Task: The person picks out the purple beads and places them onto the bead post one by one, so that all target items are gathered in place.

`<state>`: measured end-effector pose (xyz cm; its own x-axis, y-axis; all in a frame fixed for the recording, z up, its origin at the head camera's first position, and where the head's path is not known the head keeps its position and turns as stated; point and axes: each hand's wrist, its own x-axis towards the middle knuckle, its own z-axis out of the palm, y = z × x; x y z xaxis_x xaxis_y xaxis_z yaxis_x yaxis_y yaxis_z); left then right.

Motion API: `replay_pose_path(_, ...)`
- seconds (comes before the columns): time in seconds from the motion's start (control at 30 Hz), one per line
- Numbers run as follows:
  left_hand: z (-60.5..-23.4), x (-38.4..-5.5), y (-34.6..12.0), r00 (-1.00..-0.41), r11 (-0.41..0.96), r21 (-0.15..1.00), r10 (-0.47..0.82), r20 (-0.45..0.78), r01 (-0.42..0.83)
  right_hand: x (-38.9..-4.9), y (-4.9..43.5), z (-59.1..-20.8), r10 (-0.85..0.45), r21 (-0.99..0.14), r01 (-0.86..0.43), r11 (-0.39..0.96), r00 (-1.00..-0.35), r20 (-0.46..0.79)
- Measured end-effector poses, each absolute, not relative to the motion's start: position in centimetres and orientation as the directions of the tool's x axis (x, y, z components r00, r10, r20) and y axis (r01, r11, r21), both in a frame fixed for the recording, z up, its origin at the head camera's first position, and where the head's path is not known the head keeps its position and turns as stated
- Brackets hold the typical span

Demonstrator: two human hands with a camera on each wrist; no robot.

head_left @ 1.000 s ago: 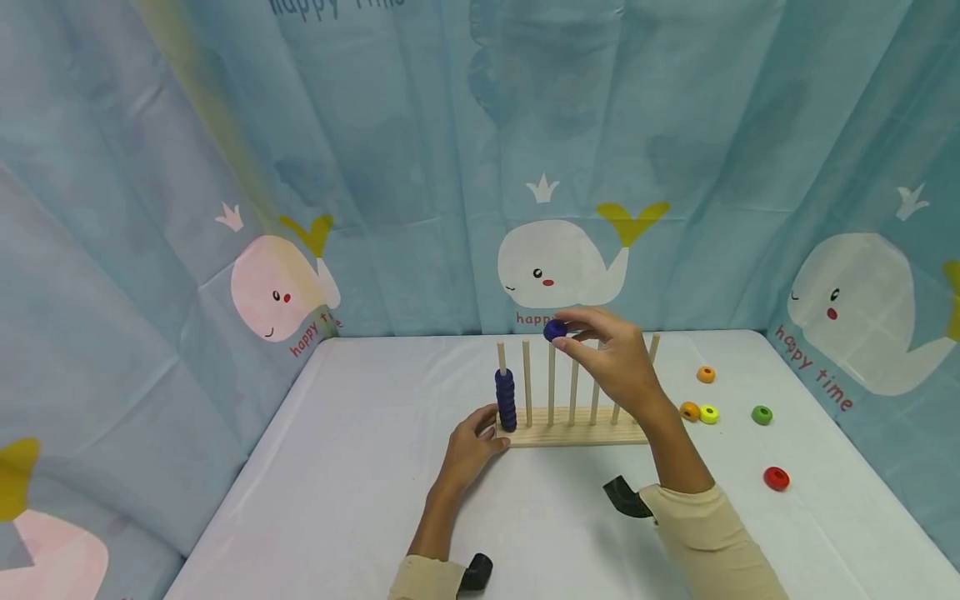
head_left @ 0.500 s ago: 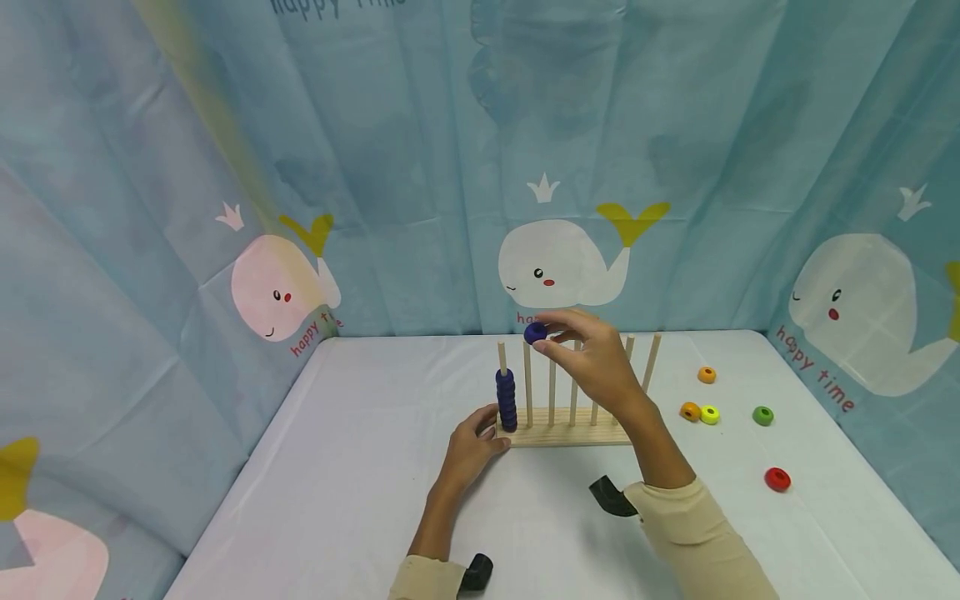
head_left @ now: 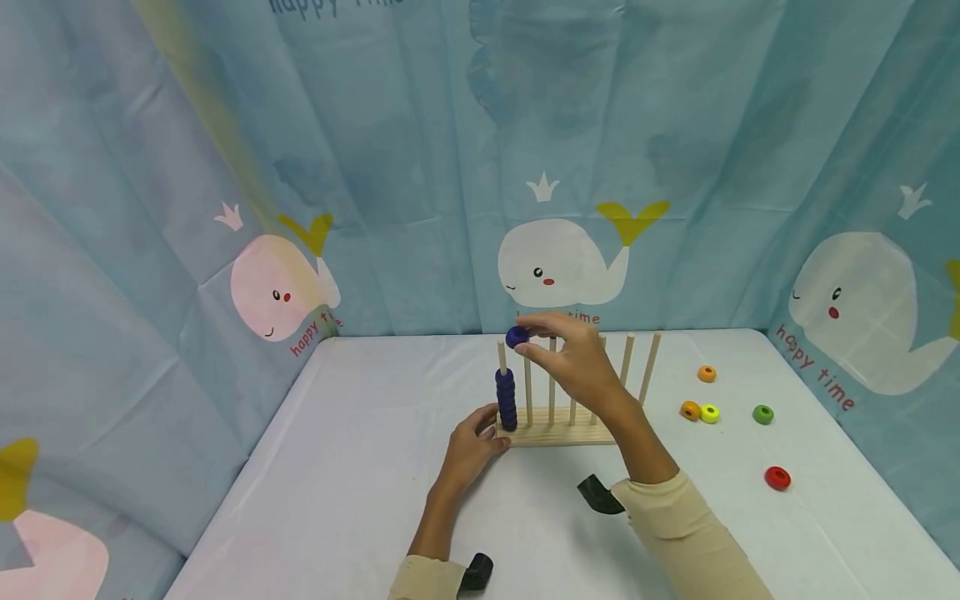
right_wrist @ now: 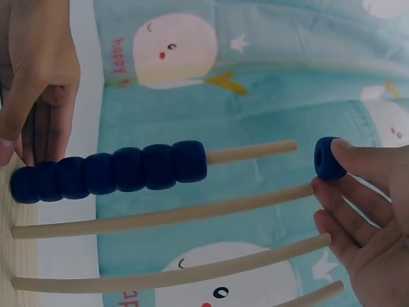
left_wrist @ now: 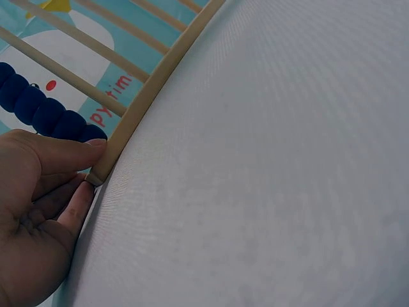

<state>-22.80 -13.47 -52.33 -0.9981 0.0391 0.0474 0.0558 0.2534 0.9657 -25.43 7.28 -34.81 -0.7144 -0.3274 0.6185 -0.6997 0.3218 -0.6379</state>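
A wooden peg rack (head_left: 570, 434) with a row of upright pegs stands on the table. Several blue beads (head_left: 506, 400) are stacked on its leftmost peg, whose top end is bare. My left hand (head_left: 470, 448) grips the left end of the base; in the left wrist view its thumb (left_wrist: 70, 153) lies against the wood beside the lowest bead. Between right thumb and fingers I pinch one blue bead (right_wrist: 329, 158), its hole facing the peg. My right hand (head_left: 573, 358) holds it above and slightly right of the leftmost peg's tip, apart from it.
To the right of the rack lie loose beads: two orange, one of them the upper orange bead (head_left: 707, 374), a yellow bead (head_left: 709, 413), a green bead (head_left: 762, 415) and a red bead (head_left: 777, 478). A whale-print curtain (head_left: 405, 167) hangs behind the white table (head_left: 360, 467).
My right hand has moved left along the peg tops with the blue bead, from above the third peg to near the leftmost one. The left hand has stayed on the base.
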Motion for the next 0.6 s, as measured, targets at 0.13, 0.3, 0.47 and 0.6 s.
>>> replay_pose_path(0.13, -52.3, -22.9, -13.5, -0.998, 0.252, 0.966, 0.039, 0.045, 0.053, -25.5, 6.9, -34.8, -0.344, -0.634, -0.699, 0.33, -0.715, 0.609)
replay_pose_path(0.3, -52.3, -22.9, -13.5, -0.998, 0.249, 0.967, 0.035, 0.047, 0.054, -25.5, 6.5, -34.8, -0.36, -0.623, -0.699, 0.351, -0.715, 0.6)
replay_pose_path(0.47, -52.5, -22.8, -13.5, -0.998, 0.255, 0.965, 0.036, 0.044, 0.052, -25.6, 6.1, -34.8, -0.378, -0.618, -0.699, 0.36, -0.715, 0.588)
replay_pose_path(0.6, -52.6, -22.8, -13.5, -0.998, 0.253, 0.966, 0.038, 0.044, 0.053, -25.7, 5.8, -34.8, -0.388, -0.608, -0.704, 0.367, -0.71, 0.588)
